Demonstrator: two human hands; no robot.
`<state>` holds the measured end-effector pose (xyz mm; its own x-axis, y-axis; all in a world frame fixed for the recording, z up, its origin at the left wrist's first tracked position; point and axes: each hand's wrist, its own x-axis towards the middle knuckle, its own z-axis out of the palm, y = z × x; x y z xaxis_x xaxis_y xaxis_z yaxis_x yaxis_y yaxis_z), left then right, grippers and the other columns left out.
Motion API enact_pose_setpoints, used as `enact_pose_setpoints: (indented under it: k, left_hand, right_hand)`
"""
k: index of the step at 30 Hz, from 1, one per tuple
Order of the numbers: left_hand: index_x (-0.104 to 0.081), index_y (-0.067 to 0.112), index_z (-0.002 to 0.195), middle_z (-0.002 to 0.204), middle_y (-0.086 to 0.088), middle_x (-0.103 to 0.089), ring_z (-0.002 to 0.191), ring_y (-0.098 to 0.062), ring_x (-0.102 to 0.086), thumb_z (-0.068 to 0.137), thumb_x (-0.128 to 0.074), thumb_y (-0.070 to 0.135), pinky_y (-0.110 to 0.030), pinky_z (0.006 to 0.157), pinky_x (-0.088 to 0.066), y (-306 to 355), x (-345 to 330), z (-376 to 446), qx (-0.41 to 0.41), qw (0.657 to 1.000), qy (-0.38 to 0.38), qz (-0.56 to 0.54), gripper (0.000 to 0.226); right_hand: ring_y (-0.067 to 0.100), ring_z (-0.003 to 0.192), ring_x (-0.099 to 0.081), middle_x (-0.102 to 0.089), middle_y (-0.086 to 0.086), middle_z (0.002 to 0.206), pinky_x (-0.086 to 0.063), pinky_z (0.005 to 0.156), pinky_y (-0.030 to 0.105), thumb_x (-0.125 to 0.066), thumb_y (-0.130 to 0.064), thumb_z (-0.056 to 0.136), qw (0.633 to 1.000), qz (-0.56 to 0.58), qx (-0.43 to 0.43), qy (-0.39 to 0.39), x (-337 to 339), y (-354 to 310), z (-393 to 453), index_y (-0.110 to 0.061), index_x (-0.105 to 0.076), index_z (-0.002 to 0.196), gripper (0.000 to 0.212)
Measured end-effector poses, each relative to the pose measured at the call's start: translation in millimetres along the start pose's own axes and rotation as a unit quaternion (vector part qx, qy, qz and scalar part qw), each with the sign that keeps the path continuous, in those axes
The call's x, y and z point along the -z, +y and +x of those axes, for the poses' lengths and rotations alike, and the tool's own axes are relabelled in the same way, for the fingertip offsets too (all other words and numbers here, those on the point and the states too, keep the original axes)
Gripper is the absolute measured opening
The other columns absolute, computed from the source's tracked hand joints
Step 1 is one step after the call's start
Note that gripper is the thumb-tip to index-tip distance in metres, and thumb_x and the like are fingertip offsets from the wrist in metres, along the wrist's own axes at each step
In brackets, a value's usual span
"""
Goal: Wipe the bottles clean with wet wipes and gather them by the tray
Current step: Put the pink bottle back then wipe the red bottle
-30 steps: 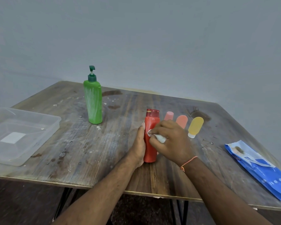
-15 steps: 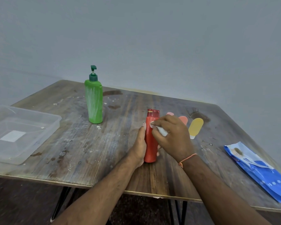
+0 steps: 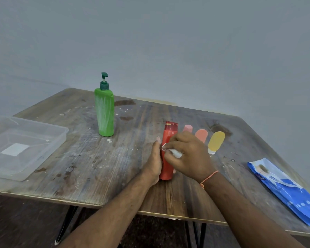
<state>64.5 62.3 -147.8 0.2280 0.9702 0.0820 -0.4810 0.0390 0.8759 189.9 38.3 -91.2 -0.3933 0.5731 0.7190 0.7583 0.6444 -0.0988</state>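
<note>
Head view: the right hand [image 3: 188, 154] pinches a crumpled white wet wipe [image 3: 175, 153] against the upright red plastic bottle [image 3: 167, 154], mid-table; the left hand [image 3: 154, 161], fingers wrapped round its side, steadies it. Push too hard and the bottle may topple onto the small yellow tube [image 3: 216, 142] beside it.

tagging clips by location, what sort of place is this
Probably a bare indoor room set up as a work spot, not a home kitchen: a plain grey-blue wall, a worn, stained wooden table on thin black metal legs, and no other furniture in view.
</note>
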Motion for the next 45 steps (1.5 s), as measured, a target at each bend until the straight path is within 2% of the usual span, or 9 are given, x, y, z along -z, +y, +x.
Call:
enact_pose_setpoints:
  k: [5,9,17,22,27,33,38,42,45]
  left_hand:
    - [-0.081,0.028,0.089,0.089,-0.026,-0.061,0.067,-0.027,-0.060,0.106,-0.015,0.070,-0.036,0.057,-0.049,0.0,2.2,0.6,0.033,0.999,-0.022,0.027,0.080]
    - [-0.083,0.030,0.086,0.089,-0.018,-0.073,0.074,-0.029,-0.067,0.110,-0.016,0.061,-0.040,0.068,-0.053,2.0,-1.4,-2.3,0.021,1.000,-0.007,0.007,0.077]
    - [-0.070,0.003,0.110,0.081,-0.020,-0.061,0.064,-0.025,-0.058,0.099,-0.021,0.080,-0.034,0.056,-0.050,-8.9,9.5,5.2,0.049,0.997,-0.055,0.029,0.092]
    - [-0.072,0.008,0.113,0.082,-0.022,-0.060,0.065,-0.025,-0.059,0.103,-0.017,0.076,-0.034,0.056,-0.051,-9.3,9.7,5.6,0.040,0.997,-0.053,0.031,0.088]
    - [-0.066,-0.001,0.115,0.079,-0.017,-0.062,0.062,-0.023,-0.060,0.101,-0.018,0.078,-0.034,0.057,-0.052,-9.3,12.0,5.1,0.057,0.995,-0.067,0.035,0.094]
    - [-0.074,0.011,0.114,0.083,-0.019,-0.063,0.065,-0.024,-0.061,0.101,-0.019,0.078,-0.035,0.055,-0.053,-2.9,8.8,1.4,0.058,0.996,-0.063,0.008,0.088]
    - [-0.069,0.009,0.118,0.094,-0.013,-0.066,0.069,-0.021,-0.060,0.096,-0.029,0.084,-0.034,0.056,-0.055,-1.8,10.8,1.1,0.083,0.992,-0.089,-0.004,0.088]
    - [-0.066,0.010,0.126,0.096,-0.013,-0.067,0.070,-0.022,-0.061,0.094,-0.031,0.083,-0.034,0.057,-0.056,-3.0,12.1,2.0,0.081,0.992,-0.095,-0.009,0.087]
    - [-0.065,0.007,0.124,0.094,-0.012,-0.067,0.069,-0.022,-0.061,0.097,-0.028,0.083,-0.034,0.056,-0.056,-2.0,12.3,1.9,0.082,0.993,-0.086,-0.015,0.089]
  right_hand:
    - [0.015,0.087,-0.066,-0.072,-0.006,0.093,-0.055,0.073,0.038,-0.078,-0.015,0.088,0.996,-0.007,-0.050,0.072,-2.0,4.1,11.5,-0.018,-0.084,0.096,0.010]
    - [0.018,0.091,-0.066,-0.072,-0.006,0.096,-0.055,0.074,0.040,-0.076,-0.022,0.090,1.000,0.000,0.001,0.019,-4.4,1.8,8.7,-0.020,-0.085,0.098,0.012]
    - [0.014,0.094,-0.067,-0.076,-0.008,0.098,-0.050,0.083,0.025,-0.082,-0.020,0.093,0.990,-0.011,-0.084,0.114,0.8,15.5,15.3,-0.022,-0.086,0.102,0.011]
    - [0.010,0.094,-0.068,-0.077,-0.010,0.099,-0.051,0.083,0.024,-0.079,-0.022,0.092,0.998,0.005,-0.045,0.053,1.6,15.7,3.9,-0.022,-0.085,0.100,0.010]
    - [0.010,0.097,-0.069,-0.079,-0.007,0.099,-0.042,0.092,0.010,-0.082,-0.016,0.092,0.987,-0.003,-0.108,0.115,1.5,16.4,7.4,-0.019,-0.085,0.101,0.010]
    - [0.004,0.100,-0.069,-0.078,-0.011,0.106,-0.055,0.089,0.023,-0.080,-0.022,0.095,0.997,0.019,-0.061,0.047,3.4,19.5,2.2,-0.023,-0.083,0.106,0.011]
    - [-0.002,0.091,-0.064,-0.078,-0.008,0.098,-0.046,0.083,0.008,-0.081,-0.019,0.095,0.983,0.027,-0.136,0.120,8.2,24.8,16.0,-0.018,-0.083,0.102,0.008]
    - [-0.002,0.090,-0.068,-0.076,-0.011,0.096,-0.051,0.081,0.012,-0.080,-0.020,0.096,0.977,0.055,-0.164,0.124,6.2,24.0,14.2,-0.017,-0.084,0.102,0.008]
    - [-0.015,0.095,-0.065,-0.071,-0.023,0.091,-0.046,0.082,0.004,-0.081,-0.014,0.093,0.970,0.078,-0.202,0.107,4.6,24.1,7.0,-0.018,-0.084,0.100,0.008]
